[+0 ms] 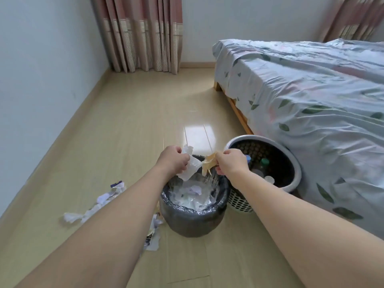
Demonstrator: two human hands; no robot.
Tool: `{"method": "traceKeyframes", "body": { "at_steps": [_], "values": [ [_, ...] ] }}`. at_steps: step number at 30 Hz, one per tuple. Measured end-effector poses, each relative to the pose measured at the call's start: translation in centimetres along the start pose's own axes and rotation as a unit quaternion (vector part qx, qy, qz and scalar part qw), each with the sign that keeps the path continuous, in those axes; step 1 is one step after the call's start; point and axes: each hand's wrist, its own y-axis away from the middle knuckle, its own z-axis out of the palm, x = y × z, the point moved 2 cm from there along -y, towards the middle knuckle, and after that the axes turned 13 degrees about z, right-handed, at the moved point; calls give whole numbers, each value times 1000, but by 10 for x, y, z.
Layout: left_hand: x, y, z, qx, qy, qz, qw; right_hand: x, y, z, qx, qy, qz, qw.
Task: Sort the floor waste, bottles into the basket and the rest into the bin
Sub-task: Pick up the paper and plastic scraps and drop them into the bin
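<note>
Both hands are over the bin (193, 217), a round tub lined with a dark bag that holds crumpled paper and plastic. My left hand (173, 161) grips a piece of white paper (190, 169) above the bin's far rim. My right hand (232, 161) pinches a crumpled tan paper scrap (208, 164) just beside it. To the right of the bin stands the white perforated basket (241, 202), with several bottles (265, 163) inside. Torn paper scraps (104, 199) lie on the floor to the left, and more scraps (153, 235) lie by the bin's base.
A bed (311, 96) with a leaf-print sheet fills the right side, right up against the basket. A white wall (41, 80) runs along the left and curtains (143, 34) hang in the far corner. Wooden floor (135, 113) stretches ahead between wall and bed.
</note>
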Motion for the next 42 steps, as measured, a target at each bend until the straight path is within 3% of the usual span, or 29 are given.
{"method": "traceKeyframes", "body": {
  "at_steps": [3, 6, 10, 17, 20, 23, 25, 30, 35, 42],
  "values": [
    [-49, -21, 35, -40, -82, -6, 996, 36, -34, 42, -2, 110, 5, 994],
    [-90, -31, 59, -91, -152, -28, 984, 71, -63, 76, -50, 128, 64, 988],
    [-121, -39, 57, -93, -153, -50, 983, 84, -72, 90, -50, 178, 67, 980],
    [-140, -6, -53, 70, -119, -26, 990, 34, -13, 114, 2, 222, -155, 963],
    [-176, 31, -101, 113, -130, -54, 984, 25, 32, 155, -32, 251, -258, 933],
    [-236, 78, -131, 94, -163, -106, 976, 40, 71, 211, -114, 306, -305, 895],
    [-276, 108, -134, 43, -201, -131, 970, 62, 85, 247, -170, 351, -288, 875],
    [-350, 164, -96, -67, -226, -150, 960, 135, 94, 309, -240, 429, -140, 859],
    [-386, 190, -58, -28, -214, -223, 951, 177, 80, 337, -228, 430, -97, 868],
    [-376, 157, -46, 82, -176, -236, 952, 194, 58, 361, -212, 466, -103, 853]
  ]
}}
